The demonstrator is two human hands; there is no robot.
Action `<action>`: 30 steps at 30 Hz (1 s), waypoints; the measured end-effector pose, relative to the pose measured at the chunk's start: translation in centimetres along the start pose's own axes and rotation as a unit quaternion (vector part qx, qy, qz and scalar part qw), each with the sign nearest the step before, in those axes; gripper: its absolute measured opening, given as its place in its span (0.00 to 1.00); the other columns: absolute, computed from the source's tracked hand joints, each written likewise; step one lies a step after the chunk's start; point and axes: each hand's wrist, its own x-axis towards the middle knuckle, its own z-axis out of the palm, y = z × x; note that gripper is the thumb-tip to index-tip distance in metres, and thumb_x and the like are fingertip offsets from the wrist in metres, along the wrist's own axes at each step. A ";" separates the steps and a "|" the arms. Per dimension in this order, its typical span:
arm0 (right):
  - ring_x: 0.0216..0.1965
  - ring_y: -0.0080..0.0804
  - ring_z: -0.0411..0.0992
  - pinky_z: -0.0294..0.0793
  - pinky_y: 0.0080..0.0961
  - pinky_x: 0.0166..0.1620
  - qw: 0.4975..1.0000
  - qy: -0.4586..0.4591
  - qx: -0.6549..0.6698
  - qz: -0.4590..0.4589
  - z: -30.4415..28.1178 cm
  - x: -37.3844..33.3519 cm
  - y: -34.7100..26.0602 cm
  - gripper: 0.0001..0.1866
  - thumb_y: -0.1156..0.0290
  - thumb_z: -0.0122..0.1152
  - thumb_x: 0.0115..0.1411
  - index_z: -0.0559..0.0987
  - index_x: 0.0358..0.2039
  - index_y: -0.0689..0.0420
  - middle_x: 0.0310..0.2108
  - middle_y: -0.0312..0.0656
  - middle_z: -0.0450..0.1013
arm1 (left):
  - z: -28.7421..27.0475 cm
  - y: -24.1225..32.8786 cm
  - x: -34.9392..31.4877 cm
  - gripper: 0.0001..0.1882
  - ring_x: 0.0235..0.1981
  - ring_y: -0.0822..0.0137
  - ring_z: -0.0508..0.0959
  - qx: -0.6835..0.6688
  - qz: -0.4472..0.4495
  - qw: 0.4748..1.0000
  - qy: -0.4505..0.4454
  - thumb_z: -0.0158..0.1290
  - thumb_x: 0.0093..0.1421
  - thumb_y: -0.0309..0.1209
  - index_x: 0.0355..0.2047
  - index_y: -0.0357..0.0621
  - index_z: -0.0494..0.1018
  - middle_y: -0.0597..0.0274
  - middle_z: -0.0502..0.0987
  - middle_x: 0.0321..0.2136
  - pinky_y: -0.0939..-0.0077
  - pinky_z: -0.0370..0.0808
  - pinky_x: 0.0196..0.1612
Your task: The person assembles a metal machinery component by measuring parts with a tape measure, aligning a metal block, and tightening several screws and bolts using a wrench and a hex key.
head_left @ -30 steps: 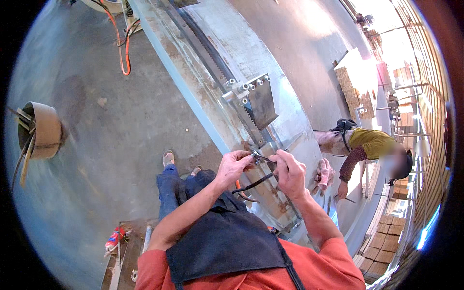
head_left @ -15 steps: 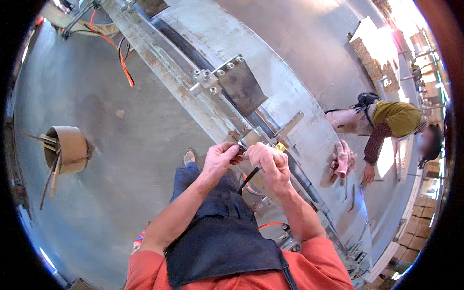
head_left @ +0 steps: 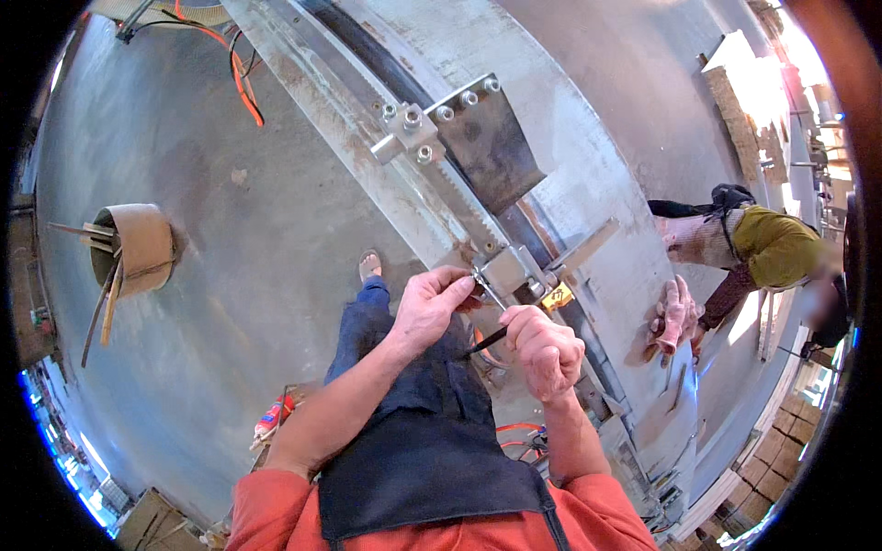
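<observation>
My left hand (head_left: 432, 305) pinches a small shiny metal piece (head_left: 477, 275) beside a metal block (head_left: 505, 273) on the machine rail. In my closed right hand (head_left: 544, 353) is a thin metal rod (head_left: 494, 296), whose far end meets the left fingertips. A black bar or handle (head_left: 487, 342) sticks out of the same fist toward the lower left; whether it joins the rod I cannot tell. Close above the right hand a yellow tag (head_left: 557, 296) sits on the rail. Farther up, a bolted clamp (head_left: 411, 129) holds a dark metal plate (head_left: 487, 151).
Pinkish work gloves (head_left: 675, 314) and thin bent rods (head_left: 678, 387) lie on the grey beam (head_left: 602, 197). A co-worker in an olive top (head_left: 776, 246) bends over at the right. A round bin (head_left: 147, 250) with sticks stands left. Orange hoses (head_left: 243, 87) hang at upper left.
My right hand has moved down and right, away from the left fingers, baring the thin rod between them. The black bar has turned flatter. The view has shifted slightly.
</observation>
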 end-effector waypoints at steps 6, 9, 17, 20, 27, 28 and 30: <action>0.21 0.33 0.67 0.76 0.40 0.38 0.994 0.103 -0.027 -0.013 2.4 0.6 0.3 0.22 0.71 0.46 0.71 0.69 0.17 0.60 0.16 0.39 0.67 | -0.2 0.3 -0.3 0.14 0.36 0.70 0.82 -0.020 -0.070 0.997 -0.016 0.55 0.68 0.32 0.46 0.33 0.78 0.58 0.83 0.38 0.75 0.80 0.41; 0.19 0.31 0.63 0.73 0.36 0.31 0.990 0.136 0.014 -0.046 3.0 1.1 -0.3 0.24 0.68 0.47 0.73 0.67 0.17 0.61 0.15 0.41 0.66 | 0.2 0.3 -0.6 0.14 0.37 0.69 0.83 -0.018 -0.089 0.995 -0.036 0.56 0.68 0.33 0.46 0.34 0.78 0.58 0.83 0.38 0.75 0.80 0.41; 0.19 0.29 0.64 0.69 0.30 0.27 0.989 0.126 0.032 0.064 1.6 2.6 -2.2 0.23 0.73 0.44 0.73 0.67 0.16 0.62 0.16 0.39 0.65 | 0.6 0.3 -0.9 0.13 0.38 0.68 0.83 -0.035 -0.093 0.994 -0.039 0.56 0.68 0.33 0.47 0.36 0.77 0.58 0.83 0.39 0.74 0.79 0.41; 0.20 0.25 0.68 0.69 0.24 0.27 0.978 0.112 -0.029 0.174 1.9 4.8 -2.4 0.26 0.68 0.45 0.74 0.69 0.17 0.64 0.16 0.37 0.66 | 0.7 -0.2 -1.0 0.13 0.38 0.69 0.83 -0.048 -0.080 0.995 -0.037 0.56 0.67 0.33 0.47 0.37 0.77 0.59 0.83 0.39 0.76 0.78 0.40; 0.17 0.20 0.63 0.75 0.23 0.26 0.928 -0.029 -0.235 0.289 4.9 11.1 -1.8 0.24 0.64 0.49 0.73 0.71 0.19 0.61 0.16 0.32 0.66 | 1.1 -1.4 -1.3 0.13 0.34 0.73 0.81 -0.106 -0.054 0.992 -0.034 0.57 0.66 0.32 0.45 0.35 0.77 0.60 0.83 0.36 0.79 0.77 0.38; 0.19 0.24 0.67 0.73 0.28 0.26 0.927 -0.044 -0.217 0.303 5.5 11.6 -1.4 0.22 0.63 0.50 0.72 0.73 0.21 0.64 0.16 0.37 0.68 | 1.2 -1.3 -1.3 0.12 0.33 0.73 0.80 -0.117 -0.052 0.991 -0.036 0.57 0.66 0.31 0.44 0.33 0.77 0.60 0.82 0.35 0.81 0.77 0.37; 0.22 0.42 0.72 0.72 0.36 0.28 0.900 -0.120 -0.332 0.257 6.3 12.3 -0.2 0.22 0.61 0.53 0.69 0.73 0.23 0.65 0.19 0.46 0.72 | 1.1 -1.3 -1.2 0.11 0.32 0.74 0.79 -0.119 -0.048 0.991 -0.043 0.57 0.66 0.30 0.43 0.33 0.77 0.60 0.82 0.35 0.81 0.76 0.37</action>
